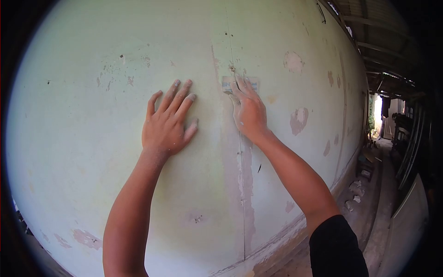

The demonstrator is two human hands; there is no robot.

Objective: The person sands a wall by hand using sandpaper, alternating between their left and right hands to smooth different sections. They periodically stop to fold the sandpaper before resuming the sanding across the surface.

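Observation:
A pale green wall [194,184] with peeled patches fills most of the head view. Left of a vertical seam, my left hand [170,119] lies against it, fingers spread and dusty at the tips, holding nothing. My right hand [249,108] is on the seam, its dusty fingers pressed over a small flat rectangular piece [226,84] with printed lettering, which lies against the wall. The fingers hide the middle of this piece. Below my right hand, the seam runs down through a strip of bare, greyish surface.
At the right, a narrow passage [380,184] runs along the wall under a metal roof [383,46]. White chunks [356,198] lie at the wall's foot. A pale panel [408,226] leans at the lower right, near long rails.

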